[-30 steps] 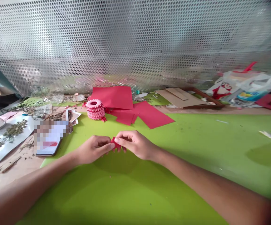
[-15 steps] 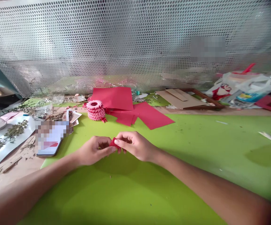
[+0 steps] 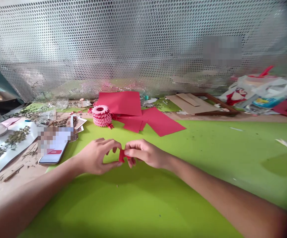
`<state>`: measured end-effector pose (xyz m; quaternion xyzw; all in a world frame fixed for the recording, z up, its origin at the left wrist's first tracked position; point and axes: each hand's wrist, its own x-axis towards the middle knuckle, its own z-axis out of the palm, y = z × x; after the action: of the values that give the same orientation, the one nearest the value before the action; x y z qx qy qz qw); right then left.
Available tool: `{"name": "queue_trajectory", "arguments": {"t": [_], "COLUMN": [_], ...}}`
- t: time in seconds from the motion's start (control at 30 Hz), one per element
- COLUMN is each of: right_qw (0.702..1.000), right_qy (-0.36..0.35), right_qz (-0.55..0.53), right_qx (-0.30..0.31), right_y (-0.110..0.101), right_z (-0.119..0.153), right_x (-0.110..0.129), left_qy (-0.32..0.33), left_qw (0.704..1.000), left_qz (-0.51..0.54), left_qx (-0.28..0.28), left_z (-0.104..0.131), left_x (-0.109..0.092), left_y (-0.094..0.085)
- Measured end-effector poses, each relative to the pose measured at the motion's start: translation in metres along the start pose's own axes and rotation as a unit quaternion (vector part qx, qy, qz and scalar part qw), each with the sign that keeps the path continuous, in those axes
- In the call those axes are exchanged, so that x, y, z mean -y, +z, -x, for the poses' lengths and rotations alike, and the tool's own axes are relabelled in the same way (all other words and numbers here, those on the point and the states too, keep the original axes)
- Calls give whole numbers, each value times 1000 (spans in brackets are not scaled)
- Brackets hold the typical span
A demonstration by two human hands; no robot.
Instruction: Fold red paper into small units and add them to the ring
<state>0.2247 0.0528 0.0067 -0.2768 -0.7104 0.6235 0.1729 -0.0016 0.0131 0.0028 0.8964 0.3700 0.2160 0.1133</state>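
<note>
A small folded red paper piece (image 3: 122, 155) is held above the green mat (image 3: 123, 201). My right hand (image 3: 147, 153) pinches its right side between thumb and fingers. At the piece's left edge, my left hand (image 3: 100, 157) has its thumb and forefinger around it, with a wide gap between them; the thumb tip is at the lower edge. Behind my hands stands a round stack of pink and red folded paper (image 3: 102, 115). Red paper sheets (image 3: 120, 103) lie beside and behind this stack.
On the left are a phone (image 3: 55, 148), photo cards (image 3: 78, 123) and dried leaves on white sheets (image 3: 17, 136). Cardboard pieces (image 3: 186, 103) and plastic bags (image 3: 255, 92) lie at the back right. A perforated metal panel (image 3: 133, 43) stands behind.
The fingers of my left hand have spread wider around the red piece. The piece has turned more upright, showing a notched shape. My right hand still pinches it.
</note>
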Motion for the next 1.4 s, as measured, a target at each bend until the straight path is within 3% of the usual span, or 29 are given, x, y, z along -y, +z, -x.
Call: {"name": "queue_trajectory", "arguments": {"t": [0.1,0.17,0.3,0.43,0.6,1.1,1.4], "right_qw": [999,999,1000,999,999,995,995], "right_qy": [28,16,-13,-18,-21,-81,-89], "right_qz": [-15,-13,-23,-40,-29,0,-2], "right_qx": [31,24,1,-4,-7,-65,-53], "right_y": [1,1,-2,-1,1,1,2], "right_z": [-2,-3,-3,-1,0,2,2], "right_x": [-1,-2,-2,0,1,0,-2], "left_qy": [88,107,72,38,49,34,52], "left_qw": [993,988,984,988,988,967,966], "left_qz": [-81,-104,-123,-109,-128,-154,-155], "left_qx": [-13,-39,-103,-98,-78,-199,-198], "left_z": [-1,-2,-2,-1,-2,-2,0], "left_x": [1,1,0,-1,-1,1,-2], "left_y": [2,3,3,3,5,10,8]}}
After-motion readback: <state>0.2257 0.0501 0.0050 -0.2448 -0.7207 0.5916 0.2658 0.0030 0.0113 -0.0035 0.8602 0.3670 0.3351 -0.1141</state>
